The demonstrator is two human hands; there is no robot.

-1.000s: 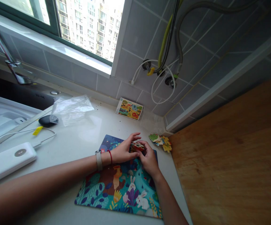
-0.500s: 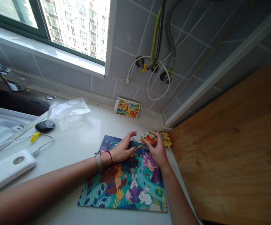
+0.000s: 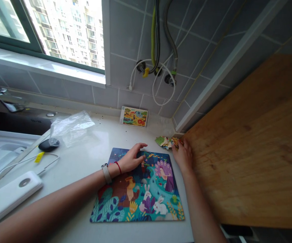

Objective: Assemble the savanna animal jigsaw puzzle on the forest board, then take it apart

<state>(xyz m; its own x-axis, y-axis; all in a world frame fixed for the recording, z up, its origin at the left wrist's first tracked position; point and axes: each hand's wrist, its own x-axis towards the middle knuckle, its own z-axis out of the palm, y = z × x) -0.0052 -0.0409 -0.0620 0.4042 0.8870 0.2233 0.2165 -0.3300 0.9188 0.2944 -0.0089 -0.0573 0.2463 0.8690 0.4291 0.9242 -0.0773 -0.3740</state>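
Note:
A puzzle board (image 3: 158,192) with rabbits, a peacock and plants lies flat on the white counter. My left hand (image 3: 132,159) rests over its upper left part, fingers apart, holding nothing. Beyond the board's upper right corner is a small pile of colourful puzzle pieces (image 3: 166,142), beside the wooden panel. My right hand (image 3: 183,154) is at the right end of that pile, its fingers around some pieces.
A small picture card or box (image 3: 134,116) sits by the wall. On the left are a clear plastic bag (image 3: 72,128), a black object (image 3: 47,145), a cable and a white device (image 3: 14,194). A wooden panel (image 3: 252,141) stands on the right.
My right hand has moved right, from above the board's upper right edge to the right end of the pile. My left hand has stayed over the board. The camera view has shifted slightly.

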